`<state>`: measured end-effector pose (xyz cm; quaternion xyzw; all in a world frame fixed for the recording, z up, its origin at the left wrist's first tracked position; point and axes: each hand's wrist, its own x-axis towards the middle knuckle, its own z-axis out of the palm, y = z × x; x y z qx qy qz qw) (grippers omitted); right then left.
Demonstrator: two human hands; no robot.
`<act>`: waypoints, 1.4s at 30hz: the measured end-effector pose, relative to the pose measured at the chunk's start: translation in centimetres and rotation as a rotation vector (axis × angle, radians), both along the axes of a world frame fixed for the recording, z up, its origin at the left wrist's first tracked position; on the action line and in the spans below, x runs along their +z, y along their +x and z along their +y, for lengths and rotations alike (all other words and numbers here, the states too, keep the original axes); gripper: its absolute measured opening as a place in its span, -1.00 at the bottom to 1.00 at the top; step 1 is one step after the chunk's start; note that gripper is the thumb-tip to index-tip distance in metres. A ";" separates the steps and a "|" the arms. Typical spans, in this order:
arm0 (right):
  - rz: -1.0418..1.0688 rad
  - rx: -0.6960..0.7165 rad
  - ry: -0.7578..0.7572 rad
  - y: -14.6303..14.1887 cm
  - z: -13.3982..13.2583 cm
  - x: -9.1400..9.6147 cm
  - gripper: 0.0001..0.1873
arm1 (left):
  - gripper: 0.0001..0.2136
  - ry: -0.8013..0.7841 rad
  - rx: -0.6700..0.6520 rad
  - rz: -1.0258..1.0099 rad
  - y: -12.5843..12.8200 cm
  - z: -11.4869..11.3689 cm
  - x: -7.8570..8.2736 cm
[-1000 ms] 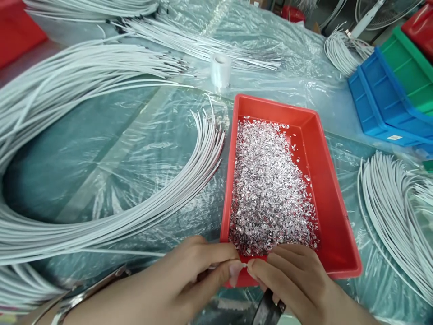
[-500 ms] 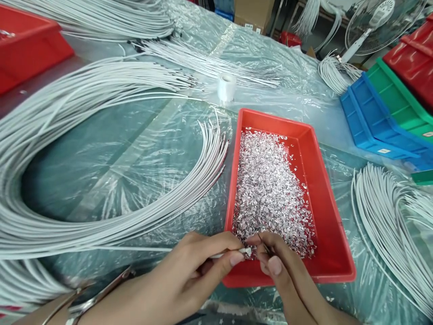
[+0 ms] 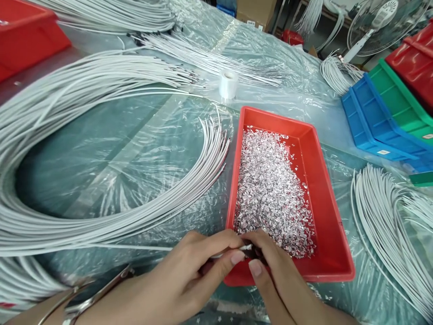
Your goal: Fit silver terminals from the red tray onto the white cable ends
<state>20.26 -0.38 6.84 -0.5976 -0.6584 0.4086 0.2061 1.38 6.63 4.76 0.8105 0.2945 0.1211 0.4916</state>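
Observation:
My left hand (image 3: 199,266) pinches a thin white cable (image 3: 245,247) near its end, between thumb and forefinger. The cable's stripped, silvery tip pokes out to the right over the near edge of a red tray (image 3: 324,189). My right hand (image 3: 277,266) is closed right at that tip, its fingers bent around something dark and small whose kind I cannot make out. Many small silvery foil scraps (image 3: 270,185) fill much of the tray beneath and beyond my hands.
A large coil of white cables (image 3: 101,225) lies to the left. A roll of clear tape (image 3: 228,84) stands behind the tray. More cable bundles (image 3: 382,216) lie at right, near stacked blue bins (image 3: 372,122). Another red bin (image 3: 30,40) is at upper left; a fan (image 3: 382,22) stands behind.
My right hand has moved slightly left, closing in on the cable tip, and its thumb has shifted left and down. My left hand stays almost still, keeping its pinch on the cable.

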 end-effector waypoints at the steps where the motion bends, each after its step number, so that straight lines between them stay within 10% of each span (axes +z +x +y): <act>1: 0.009 0.008 0.004 0.0 0.0 0.0 -0.60 | -0.87 0.004 -0.001 -0.002 0.0 0.0 0.0; 13: 0.045 0.044 -0.032 0.1 0.5 0.5 -0.59 | -0.88 0.027 0.004 -0.052 0.0 -0.4 -0.7; 42: 0.365 -0.074 -0.255 0.3 1.1 0.5 -0.67 | -0.83 0.859 0.067 -0.304 0.9 -0.9 -3.0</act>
